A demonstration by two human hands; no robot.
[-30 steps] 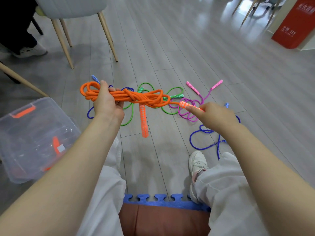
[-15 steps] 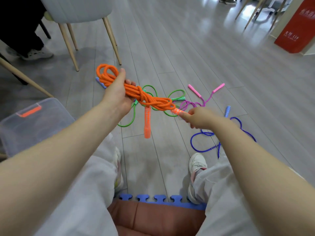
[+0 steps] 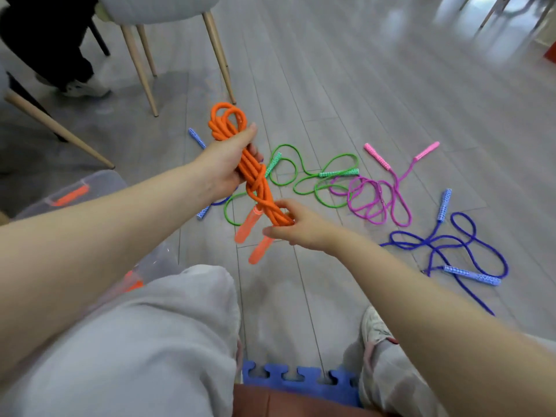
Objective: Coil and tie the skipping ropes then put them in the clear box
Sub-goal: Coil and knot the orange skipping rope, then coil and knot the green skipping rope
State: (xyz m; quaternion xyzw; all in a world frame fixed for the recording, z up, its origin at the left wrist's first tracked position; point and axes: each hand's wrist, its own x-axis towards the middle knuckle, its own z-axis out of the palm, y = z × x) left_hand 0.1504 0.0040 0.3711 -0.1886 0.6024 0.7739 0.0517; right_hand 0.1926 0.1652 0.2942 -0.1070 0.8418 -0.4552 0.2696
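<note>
Right hand (image 3: 296, 225) pinches the lower end of the coiled orange rope (image 3: 254, 176), its handles hanging below; left hand (image 3: 224, 164) grips the coil's middle. Clear box (image 3: 72, 194) sits left, partly hidden. Beyond, green rope (image 3: 319, 176), pink rope (image 3: 379, 200) and purple rope (image 3: 445, 245) lie loose on the floor.

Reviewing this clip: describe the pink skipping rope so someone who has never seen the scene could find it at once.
Start at the grey plank floor ahead of the seated person, where loose ropes lie in a row. The pink skipping rope lies tangled between the green rope and the purple rope. Only it has two pink handles, splayed away from the person.
</note>
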